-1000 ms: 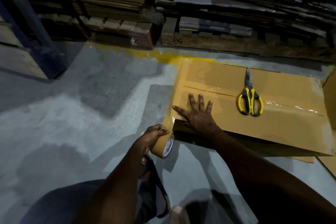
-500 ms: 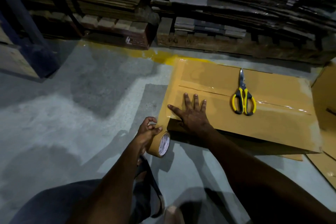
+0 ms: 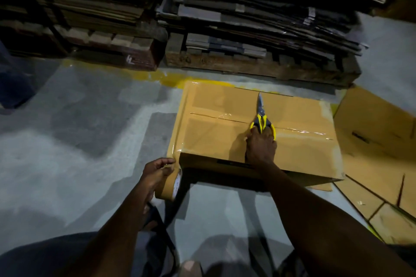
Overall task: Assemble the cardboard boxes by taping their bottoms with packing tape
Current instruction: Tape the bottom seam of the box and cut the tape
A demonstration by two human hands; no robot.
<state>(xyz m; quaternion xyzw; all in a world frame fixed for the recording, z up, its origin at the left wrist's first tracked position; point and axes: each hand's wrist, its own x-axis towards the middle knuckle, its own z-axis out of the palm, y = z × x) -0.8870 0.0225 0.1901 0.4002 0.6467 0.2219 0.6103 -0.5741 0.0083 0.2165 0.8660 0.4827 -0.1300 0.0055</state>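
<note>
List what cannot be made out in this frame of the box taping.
1. Head view: scissors handles, partly covered by the right hand; how its fingers sit in the loops is hidden.
2. Head view: tape roll, largely behind the left hand; its core label is too small to read.
3. Head view: cardboard box, near wall shadowed, print unreadable.
4. Head view: flattened cardboard, cut off by the right edge.

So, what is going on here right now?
A person is taping a cardboard box on the floor. The left hand holds the tape roll at the box's near left corner, with tape stretched from the box's left edge to the roll, not yet cut. The right hand grips the yellow handles of the scissors on the box top. Tape already covers the middle seam.
</note>
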